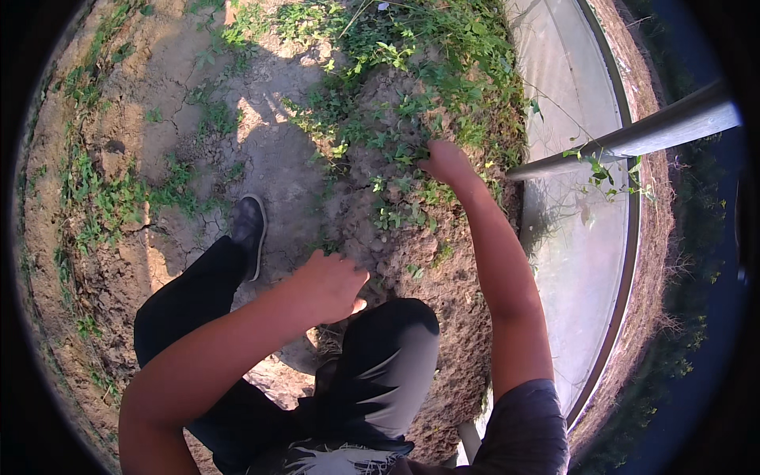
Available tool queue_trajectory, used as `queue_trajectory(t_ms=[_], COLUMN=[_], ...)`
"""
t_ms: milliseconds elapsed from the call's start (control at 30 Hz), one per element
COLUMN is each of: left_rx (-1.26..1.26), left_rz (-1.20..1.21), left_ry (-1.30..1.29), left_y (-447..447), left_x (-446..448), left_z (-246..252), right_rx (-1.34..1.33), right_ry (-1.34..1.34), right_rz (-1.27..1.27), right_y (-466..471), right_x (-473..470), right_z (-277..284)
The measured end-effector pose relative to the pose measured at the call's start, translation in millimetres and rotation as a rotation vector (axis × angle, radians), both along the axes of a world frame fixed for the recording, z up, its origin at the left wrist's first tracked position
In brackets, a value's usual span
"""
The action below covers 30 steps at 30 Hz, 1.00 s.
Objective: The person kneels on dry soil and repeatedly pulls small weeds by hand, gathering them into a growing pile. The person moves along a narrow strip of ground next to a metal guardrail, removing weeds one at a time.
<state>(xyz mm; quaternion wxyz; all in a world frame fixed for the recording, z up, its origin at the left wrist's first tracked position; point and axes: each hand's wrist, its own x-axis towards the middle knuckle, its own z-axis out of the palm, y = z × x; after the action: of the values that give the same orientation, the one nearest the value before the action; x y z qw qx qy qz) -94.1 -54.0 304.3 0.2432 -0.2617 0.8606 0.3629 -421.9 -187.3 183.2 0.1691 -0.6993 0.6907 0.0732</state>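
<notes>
My right hand (448, 163) reaches out among low green weeds (409, 139) on a bank of loose soil. Its fingers curl downward into the leaves, and whether a stem is between them is hidden. Closer to my body, my left hand (335, 288) hangs above the ground beside my bent knee (401, 332). The back of that hand faces up with the fingers curled under, so I cannot see if it holds anything. Small leafy plants (404, 217) grow in the soil between the two hands.
A translucent plastic sheet wall (576, 255) runs along the right, with a slanting metal pole (629, 139) and a thin vine (599, 172) before it. Denser weeds (463, 53) cover the far bank. My shoe (249, 228) rests on cracked, dry soil (285, 172) at left.
</notes>
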Motion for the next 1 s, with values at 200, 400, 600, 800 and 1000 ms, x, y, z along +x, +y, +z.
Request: queue_trajectory(t_ms=[200,400,600,800,1000], left_rx=[-0.113,-0.31,-0.161,-0.205,-0.139], left_rz=[-0.129,-0.007,-0.025,0.011,0.054], left_ry=[0.089,0.321,0.179,0.211,0.222], left_y=[21,30,20,19,14], left_x=[-12,-37,-36,-30,-27], left_z=[13,0,-6,7,-1], right_rx=[0.061,0.033,-0.057,-0.121,-0.15], right_ry=[0.021,0.193,0.169,0.152,0.14], right_rz=[0.005,-0.087,-0.111,-0.187,-0.222], right_y=[-6,11,21,38,45], right_x=[-2,27,20,30,31], right_z=[12,15,8,7,11])
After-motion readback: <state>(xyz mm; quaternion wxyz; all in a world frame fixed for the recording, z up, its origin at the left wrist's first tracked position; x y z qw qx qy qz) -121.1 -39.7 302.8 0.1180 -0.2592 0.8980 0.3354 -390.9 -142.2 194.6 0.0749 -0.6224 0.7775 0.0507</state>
